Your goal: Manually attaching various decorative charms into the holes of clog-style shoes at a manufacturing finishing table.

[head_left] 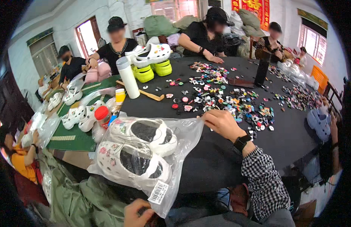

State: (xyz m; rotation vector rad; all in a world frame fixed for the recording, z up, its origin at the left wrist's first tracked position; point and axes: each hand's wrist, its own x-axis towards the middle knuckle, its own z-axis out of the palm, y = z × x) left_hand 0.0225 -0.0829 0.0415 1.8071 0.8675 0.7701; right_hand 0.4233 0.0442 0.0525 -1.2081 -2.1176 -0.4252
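A clear plastic bag (183, 132) lies on the near edge of the black table (217, 159). Inside it sits a pair of white clogs (139, 149) with small charms on them. My right hand (221, 122) pinches the bag's upper right corner; a black watch and a checked sleeve are on that arm. My left hand (136, 213) is at the bottom edge of the picture, fingers curled right under the bag's lower corner, next to its white barcode label (158, 192). Whether it grips the bag is unclear.
Many small colourful charms (221, 96) are scattered over the table. A white bottle (127, 77), a wooden tool (150, 94), white clogs on lime-green ones (150, 60) and a dark stand (261, 70) are farther back. More white clogs (78, 115) lie left. Several people sit around the table.
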